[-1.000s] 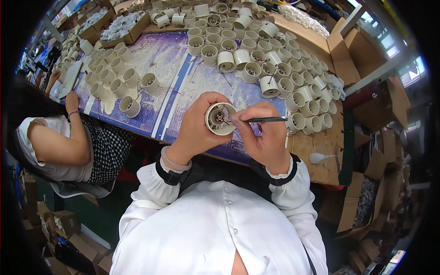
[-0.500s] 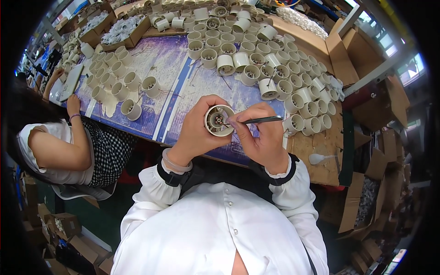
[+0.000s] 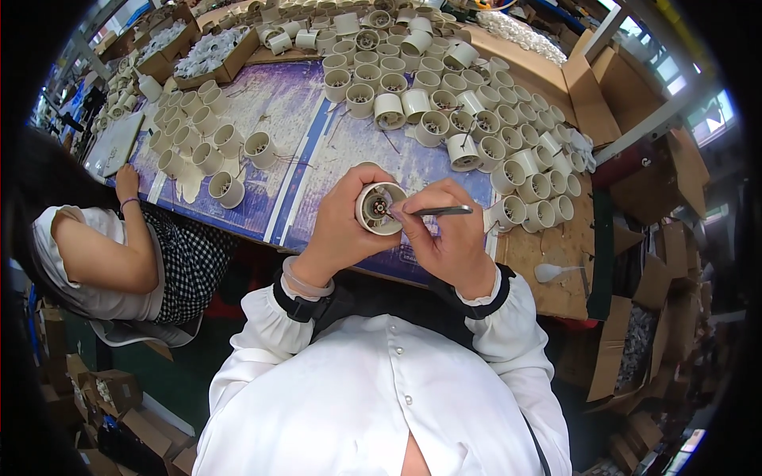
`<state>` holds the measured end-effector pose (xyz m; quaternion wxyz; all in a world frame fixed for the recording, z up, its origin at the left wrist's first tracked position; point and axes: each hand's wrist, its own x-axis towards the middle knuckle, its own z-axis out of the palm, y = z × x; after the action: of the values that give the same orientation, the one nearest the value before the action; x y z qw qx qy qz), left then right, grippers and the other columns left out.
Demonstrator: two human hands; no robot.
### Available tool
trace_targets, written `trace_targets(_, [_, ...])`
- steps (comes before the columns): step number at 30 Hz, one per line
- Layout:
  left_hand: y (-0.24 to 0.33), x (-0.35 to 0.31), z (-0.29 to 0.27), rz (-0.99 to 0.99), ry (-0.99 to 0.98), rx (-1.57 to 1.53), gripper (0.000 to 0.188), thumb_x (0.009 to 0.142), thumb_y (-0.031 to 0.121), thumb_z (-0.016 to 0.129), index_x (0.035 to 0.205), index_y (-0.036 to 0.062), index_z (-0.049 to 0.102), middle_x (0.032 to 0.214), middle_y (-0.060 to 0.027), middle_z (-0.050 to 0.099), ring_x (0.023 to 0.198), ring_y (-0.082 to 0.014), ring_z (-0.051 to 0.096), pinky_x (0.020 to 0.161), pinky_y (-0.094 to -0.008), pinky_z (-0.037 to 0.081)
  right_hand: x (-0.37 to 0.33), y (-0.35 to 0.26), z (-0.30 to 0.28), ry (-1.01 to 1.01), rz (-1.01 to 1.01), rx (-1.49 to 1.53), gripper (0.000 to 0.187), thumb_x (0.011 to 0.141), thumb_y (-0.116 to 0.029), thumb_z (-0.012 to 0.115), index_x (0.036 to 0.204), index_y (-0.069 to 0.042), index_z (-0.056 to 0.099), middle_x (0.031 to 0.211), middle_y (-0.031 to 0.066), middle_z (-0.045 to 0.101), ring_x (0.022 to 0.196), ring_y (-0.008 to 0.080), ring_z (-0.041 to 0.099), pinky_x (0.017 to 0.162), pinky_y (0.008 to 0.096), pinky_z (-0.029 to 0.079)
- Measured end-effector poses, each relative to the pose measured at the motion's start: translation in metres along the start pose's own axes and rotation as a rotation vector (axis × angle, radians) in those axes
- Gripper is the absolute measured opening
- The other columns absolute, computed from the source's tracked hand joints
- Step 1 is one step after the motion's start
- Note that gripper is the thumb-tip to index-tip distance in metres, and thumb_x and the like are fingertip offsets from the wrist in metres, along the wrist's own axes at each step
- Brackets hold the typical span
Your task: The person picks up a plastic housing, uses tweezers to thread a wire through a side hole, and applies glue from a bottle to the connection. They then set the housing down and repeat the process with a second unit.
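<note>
My left hand [image 3: 337,224] is wrapped round a cream plastic cup-shaped housing [image 3: 386,196], its open mouth turned up toward me. Inside sits a small round part with a dark, copper-flecked centre. A pair of slim dark metal tweezers [image 3: 451,210] lies in the pinch of my right hand [image 3: 454,242], their back end sticking out to the right. My right fingertips are at the housing's right rim and cover the tips of the tweezers.
Many like housings [image 3: 434,127] crowd the bench at the back right, with another group [image 3: 208,159] at left. A white dropper bottle [image 3: 548,272] lies at the right edge. A co-worker's arm [image 3: 119,258] rests at the left. Cartons [image 3: 218,59] of pale parts stand behind.
My right hand has shifted slightly left with the tweezers, its fingertips closer over the housing's mouth. The co-worker's farther hand has left view at the left. My left hand keeps its hold.
</note>
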<state>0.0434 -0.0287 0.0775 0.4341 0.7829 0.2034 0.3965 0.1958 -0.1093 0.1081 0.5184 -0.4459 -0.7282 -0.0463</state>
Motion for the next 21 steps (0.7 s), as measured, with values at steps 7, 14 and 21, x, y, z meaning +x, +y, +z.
trace_targets(7, [-0.013,0.014,-0.028,0.122,0.247,0.11,0.049,0.067,0.003,0.076,0.109,0.0042,0.052,0.098,-0.0061,0.063,0.09,-0.0156,0.061,0.08,-0.027,0.049,0.004,-0.003,-0.03,0.293,0.217,0.322,0.022,0.088,-0.001,0.063,0.104,-0.004,0.048,0.088,0.0129,0.063,0.074,0.018,0.061,0.066,0.0267,0.047])
trace_targets(14, [-0.008,0.009,-0.033,-0.208,0.3,-0.332,0.049,0.077,0.001,0.067,0.12,0.0023,0.043,0.104,-0.0069,0.062,0.094,-0.0143,0.059,0.083,-0.0267,0.048,-0.008,0.002,-0.041,0.413,0.372,0.318,0.017,0.093,-0.004,0.057,0.106,-0.004,0.045,0.09,0.0131,0.064,0.078,0.0138,0.061,0.07,0.0225,0.046])
trace_targets(21, [0.0,0.004,0.006,-0.245,0.041,-0.467,0.052,0.078,0.006,0.07,0.123,0.0039,0.043,0.105,-0.0069,0.06,0.098,-0.0145,0.057,0.084,-0.0285,0.047,-0.027,-0.001,-0.061,0.573,0.469,0.286,0.015,0.096,-0.012,0.055,0.106,-0.006,0.046,0.087,0.01,0.065,0.071,0.0075,0.056,0.064,0.0174,0.041])
